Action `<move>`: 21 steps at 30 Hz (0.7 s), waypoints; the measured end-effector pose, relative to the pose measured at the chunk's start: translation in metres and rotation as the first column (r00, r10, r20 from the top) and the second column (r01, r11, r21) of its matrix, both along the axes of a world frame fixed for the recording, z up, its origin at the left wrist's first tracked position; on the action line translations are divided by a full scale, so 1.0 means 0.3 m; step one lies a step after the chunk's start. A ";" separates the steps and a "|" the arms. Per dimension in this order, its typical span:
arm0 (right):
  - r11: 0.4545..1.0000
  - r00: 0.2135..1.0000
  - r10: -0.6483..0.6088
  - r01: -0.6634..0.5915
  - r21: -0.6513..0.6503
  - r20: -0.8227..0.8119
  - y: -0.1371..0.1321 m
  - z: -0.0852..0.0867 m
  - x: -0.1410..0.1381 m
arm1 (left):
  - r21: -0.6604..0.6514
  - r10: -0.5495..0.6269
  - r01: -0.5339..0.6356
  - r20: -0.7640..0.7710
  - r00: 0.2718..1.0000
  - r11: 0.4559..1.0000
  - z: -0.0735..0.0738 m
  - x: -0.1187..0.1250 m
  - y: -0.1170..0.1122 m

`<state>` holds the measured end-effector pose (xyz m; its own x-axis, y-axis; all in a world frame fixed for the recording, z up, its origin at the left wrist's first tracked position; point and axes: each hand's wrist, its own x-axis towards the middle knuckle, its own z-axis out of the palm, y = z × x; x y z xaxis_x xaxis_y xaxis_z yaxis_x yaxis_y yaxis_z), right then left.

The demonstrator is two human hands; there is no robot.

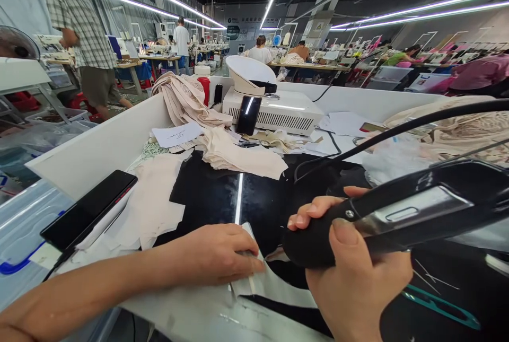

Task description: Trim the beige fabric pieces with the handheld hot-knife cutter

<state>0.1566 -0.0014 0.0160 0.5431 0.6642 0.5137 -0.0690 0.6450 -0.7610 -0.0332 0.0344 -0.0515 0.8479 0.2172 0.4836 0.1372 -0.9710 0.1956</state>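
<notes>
My right hand is wrapped round a black corded hand tool with a silver panel. Its rounded end points left, above the black work surface. Near the front edge, my left hand is slightly blurred, its fingers bent together on a narrow pale strip. A curved whitish piece extends rightward from those fingertips. The fingers partly hide the strip, so its material is unclear. Right of my right hand lies a teal plastic tool with a long slot.
Beige fabric pieces are stacked behind the hands, with more fabric pieces at left. A phone lies beside them. A white machine stands at the back. The tool's black cable arches across the right. People work beyond.
</notes>
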 end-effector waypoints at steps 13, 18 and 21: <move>1.000 1.000 -0.018 0.018 0.000 -0.019 -0.037 0.005 0.024 | 0.034 0.020 -0.021 0.008 1.000 0.999 -0.010 -0.007 -0.005; 1.000 1.000 -0.005 0.005 -0.014 0.003 -0.040 -0.009 0.021 | 0.028 0.007 -0.008 0.013 1.000 1.000 -0.007 -0.011 -0.003; 1.000 1.000 -0.013 0.013 -0.019 0.009 -0.048 -0.001 0.021 | 0.009 0.001 -0.001 0.009 1.000 1.000 -0.008 -0.015 -0.002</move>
